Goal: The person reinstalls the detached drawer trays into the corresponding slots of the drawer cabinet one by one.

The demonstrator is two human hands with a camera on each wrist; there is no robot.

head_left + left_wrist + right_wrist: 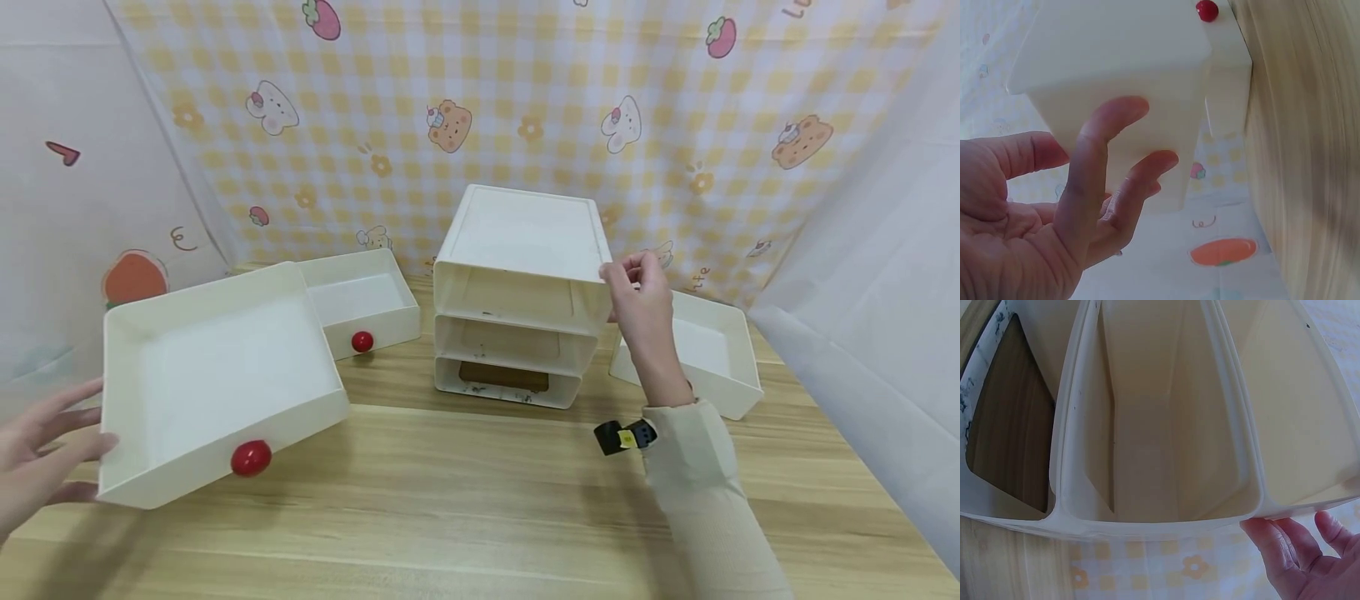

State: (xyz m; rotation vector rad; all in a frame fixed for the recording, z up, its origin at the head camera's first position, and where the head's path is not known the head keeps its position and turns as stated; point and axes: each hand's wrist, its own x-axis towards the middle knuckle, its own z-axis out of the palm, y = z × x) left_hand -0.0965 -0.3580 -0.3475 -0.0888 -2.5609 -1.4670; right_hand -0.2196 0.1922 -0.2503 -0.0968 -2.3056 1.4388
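My left hand (45, 454) grips the left side of a white drawer (225, 375) with a red round knob (251, 458). Shadow under this drawer shows it raised above the table. In the left wrist view, fingers (1125, 112) bend against its outer wall. A white three-tier cabinet (532, 229) stands mid-table with its drawer slots bare. My right hand (641, 287) touches the cabinet's upper right side near the front corner. In the right wrist view, fingertips (1257, 528) rest against the outer wall without wrapping round it.
A smaller white drawer (375, 308) with a red knob sits left of the cabinet, partly behind the held drawer. Another white drawer (712, 350) lies to the right, behind my right arm. A checked cloth (487, 108) hangs behind the wooden table (450, 500).
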